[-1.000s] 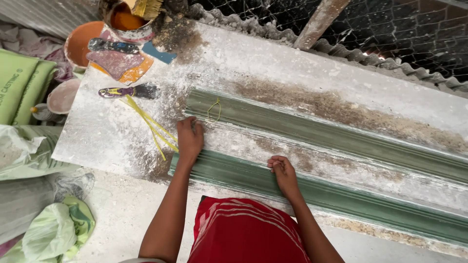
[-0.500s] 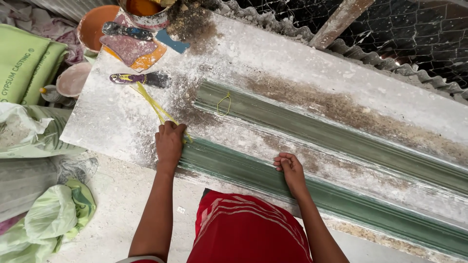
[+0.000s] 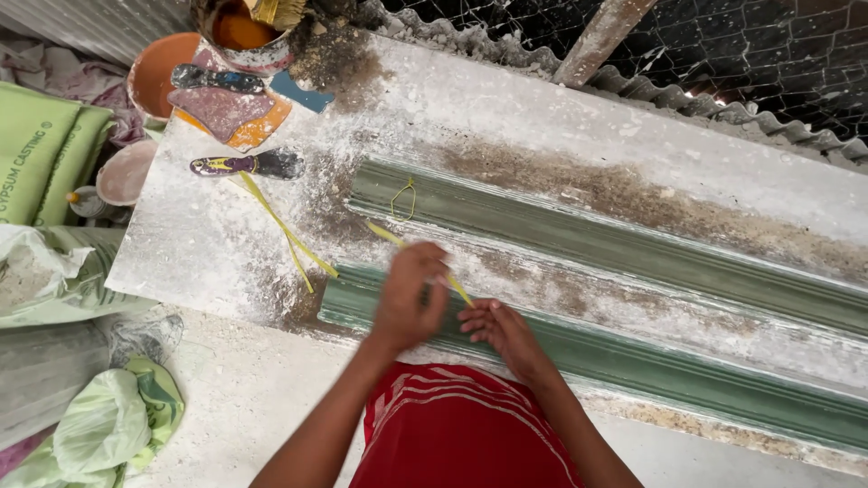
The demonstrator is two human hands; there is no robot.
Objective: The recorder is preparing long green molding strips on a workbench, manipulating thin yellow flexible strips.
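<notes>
Dusty white slab (image 3: 226, 244) carries two green moulds — left hand (image 3: 409, 298) has come off the near mould (image 3: 633, 361) and now pinches a yellow strip (image 3: 457, 287); right hand (image 3: 502, 327) has slid alongside, fingers loosely open, touching it.

Both hands meet over near green mould (image 3: 579, 361), left hand (image 3: 409, 298) just beside right hand (image 3: 500, 331), no gap btw them. Beyond them: far green mould (image 3: 579, 237), then bare dusty surface (image 3: 542, 117) up to corrugated sheet edge (image 3: 723, 104). Left of left hand: loose yellow strips (image 3: 285, 233), scraper (image 3: 249, 164), bowls (image 3: 158, 72) crowd the corner. Right of right hand: open along moulds.
</notes>
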